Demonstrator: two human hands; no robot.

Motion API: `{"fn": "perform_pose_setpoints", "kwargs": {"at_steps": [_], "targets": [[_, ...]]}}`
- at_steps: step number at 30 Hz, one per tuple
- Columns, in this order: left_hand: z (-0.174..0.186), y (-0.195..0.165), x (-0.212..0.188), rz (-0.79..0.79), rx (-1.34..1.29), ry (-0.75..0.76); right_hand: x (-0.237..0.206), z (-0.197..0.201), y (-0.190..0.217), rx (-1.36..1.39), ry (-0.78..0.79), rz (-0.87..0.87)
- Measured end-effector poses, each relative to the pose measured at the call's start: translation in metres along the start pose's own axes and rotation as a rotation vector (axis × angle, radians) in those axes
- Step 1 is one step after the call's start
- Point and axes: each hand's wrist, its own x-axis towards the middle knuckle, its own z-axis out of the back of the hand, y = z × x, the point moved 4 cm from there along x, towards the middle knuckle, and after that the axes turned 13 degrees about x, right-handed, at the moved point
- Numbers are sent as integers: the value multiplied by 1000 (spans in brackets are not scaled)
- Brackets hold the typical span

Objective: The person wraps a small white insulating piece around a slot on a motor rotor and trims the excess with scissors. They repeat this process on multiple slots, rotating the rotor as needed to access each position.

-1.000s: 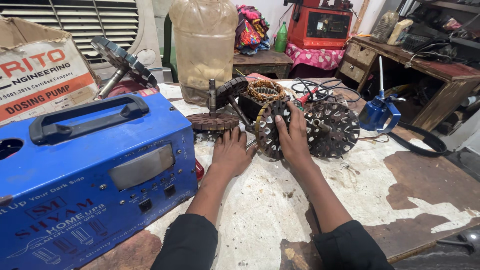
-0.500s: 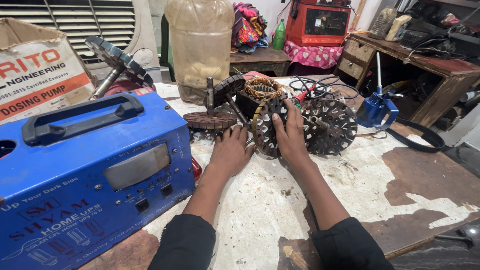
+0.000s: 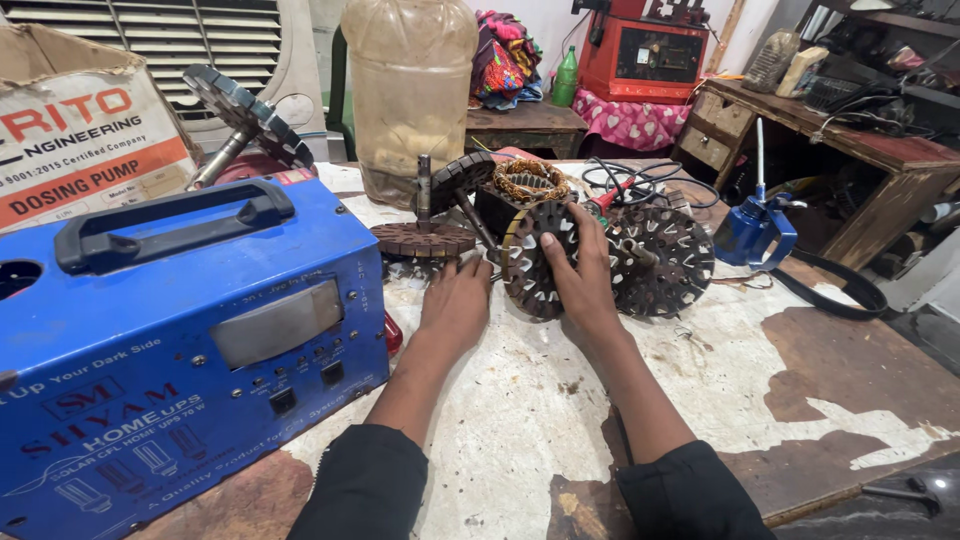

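Change: both hands sit as half a second ago, view barely nearer.
Left hand [image 3: 455,305]: open, flat on worn table [image 3: 520,440].
Right hand [image 3: 578,272]: fingers spread, gripping slotted stator core [image 3: 535,262].
Stator core: on edge, mid-table, face toward camera, axis pointing away.
Neighbour: second core [image 3: 662,260], just right.
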Motion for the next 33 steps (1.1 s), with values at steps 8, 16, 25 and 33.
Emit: {"fn": "perform_pose_setpoints", "kwargs": {"at_steps": [8,16,25,33], "targets": [[-1,0,2,-76,137,109,1,-2,0,-64,14,125],[1,2,3,-32,149,92,1,-4,0,-88,26,151],[-8,3,-1,-74,201,113,-2,-6,11,-143,53,200],[-6,1,-1,-105,316,146,-2,-3,-8,-69,8,77]]}}
